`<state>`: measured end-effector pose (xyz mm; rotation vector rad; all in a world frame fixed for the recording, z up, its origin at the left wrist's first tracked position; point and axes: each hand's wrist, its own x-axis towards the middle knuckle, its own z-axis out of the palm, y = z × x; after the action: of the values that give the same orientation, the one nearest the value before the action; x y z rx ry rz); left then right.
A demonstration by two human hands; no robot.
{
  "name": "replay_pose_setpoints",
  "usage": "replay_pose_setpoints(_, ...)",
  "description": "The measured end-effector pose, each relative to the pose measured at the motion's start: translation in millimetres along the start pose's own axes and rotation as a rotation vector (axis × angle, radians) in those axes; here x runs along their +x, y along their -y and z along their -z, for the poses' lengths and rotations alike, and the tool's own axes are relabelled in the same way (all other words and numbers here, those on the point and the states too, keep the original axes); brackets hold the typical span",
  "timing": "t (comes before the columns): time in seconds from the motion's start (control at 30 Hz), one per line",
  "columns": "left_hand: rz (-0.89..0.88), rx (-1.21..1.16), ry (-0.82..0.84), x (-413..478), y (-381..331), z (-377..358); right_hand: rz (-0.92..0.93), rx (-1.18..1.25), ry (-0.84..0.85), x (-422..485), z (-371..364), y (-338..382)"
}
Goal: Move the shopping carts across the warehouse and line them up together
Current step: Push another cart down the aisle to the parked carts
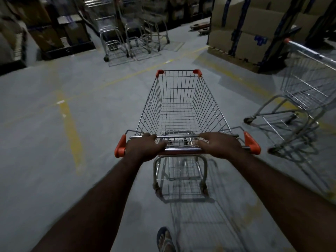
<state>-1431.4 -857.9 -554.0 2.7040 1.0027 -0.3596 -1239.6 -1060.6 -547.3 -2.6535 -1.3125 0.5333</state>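
Behind the grip, close under the camera, a sandalled foot (164,239) steps on the grey floor (54,170). At the grip itself, the left hand (143,147) and right hand (221,144) each curl firmly over the handle bar (182,150) of the empty shopping cart (179,91), one near each end. Its basket stretches straight ahead of them. Off to the right of the grip a spare cart (305,84) stands near, apart from the held one. Far ahead and slightly left of the grip, a row of parked carts (127,39) waits. To do this step well, I judge: push evenly through both hands, steer a little left, pass wide of the spare cart, and slow early so the basket meets the row square rather than ramming it.
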Motion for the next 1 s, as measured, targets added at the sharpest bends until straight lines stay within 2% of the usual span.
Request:
replay_pose_setpoints(0.57,0.087,-0.033,-0.065,160,70,61,0.083,-0.090,-0.011,212,43,42)
replay_pose_setpoints(1.0,0.295,-0.102,-0.118,342,110,125,0.302,-0.117,0.056,461,102,58)
